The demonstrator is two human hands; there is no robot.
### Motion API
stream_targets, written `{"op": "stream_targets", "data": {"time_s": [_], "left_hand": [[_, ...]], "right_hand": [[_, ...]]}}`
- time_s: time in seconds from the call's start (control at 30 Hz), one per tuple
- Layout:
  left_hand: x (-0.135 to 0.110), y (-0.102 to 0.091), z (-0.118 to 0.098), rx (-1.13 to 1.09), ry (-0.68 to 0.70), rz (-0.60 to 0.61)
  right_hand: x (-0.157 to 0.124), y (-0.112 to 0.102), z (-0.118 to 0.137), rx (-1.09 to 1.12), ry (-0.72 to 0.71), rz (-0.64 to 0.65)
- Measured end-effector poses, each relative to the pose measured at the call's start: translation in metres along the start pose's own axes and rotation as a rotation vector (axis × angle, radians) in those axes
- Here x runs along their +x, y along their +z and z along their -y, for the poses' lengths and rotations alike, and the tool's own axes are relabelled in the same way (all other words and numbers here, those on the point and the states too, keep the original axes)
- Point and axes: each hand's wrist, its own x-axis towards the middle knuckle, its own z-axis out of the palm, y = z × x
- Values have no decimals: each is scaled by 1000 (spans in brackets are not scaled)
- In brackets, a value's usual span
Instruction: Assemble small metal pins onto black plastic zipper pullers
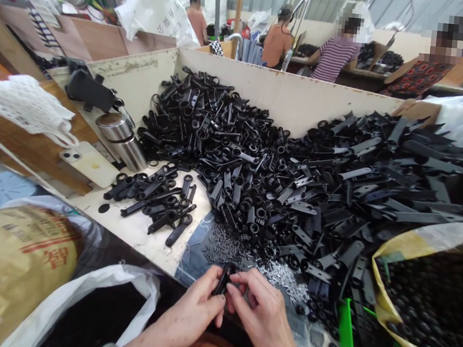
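My left hand [199, 300] is closed around a small black plastic lever-like part [224, 280] with a rounded end, held near the table's front edge. Close against it on the right, the fingers of my right hand [262, 303] are pinched together at the part; what they hold is hidden. Just beyond my hands lie a heap of small dark screws [222, 244] and a heap of shiny silver pins [284, 281]. To the left is a group of black ring-ended levers [158, 196], several lying apart from one another.
Large piles of black ring-ended parts [208, 116] and flat black blades [412, 163] fill the bin. A steel flask [122, 138] and a phone [89, 164] stand left. Open sacks [386, 265] flank me, with a green basket [349, 337] at right. Several people work behind.
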Motion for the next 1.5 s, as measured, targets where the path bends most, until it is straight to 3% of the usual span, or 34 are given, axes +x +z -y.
{"op": "stream_targets", "data": {"time_s": [0.17, 0.33, 0.57, 0.8, 1.07, 1.27, 1.5], "left_hand": [[2, -2, 4, 84, 71, 45], [-1, -3, 0, 100, 92, 39], [6, -11, 8, 182, 134, 120], [18, -18, 30, 99, 139, 41], [20, -17, 34, 87, 152, 21], [19, -17, 30, 104, 141, 47], [18, -19, 36, 82, 155, 55]], "right_hand": [[1, 2, 8, 27, 88, 17], [-2, 5, 11, 18, 88, 14], [-9, 1, 8, -122, -67, 93], [-10, 0, 6, -319, -199, 139], [-13, -3, 9, -315, -151, 211], [-28, -16, 1, -247, -120, 100], [-28, -10, 2, -182, -22, 272]]}}
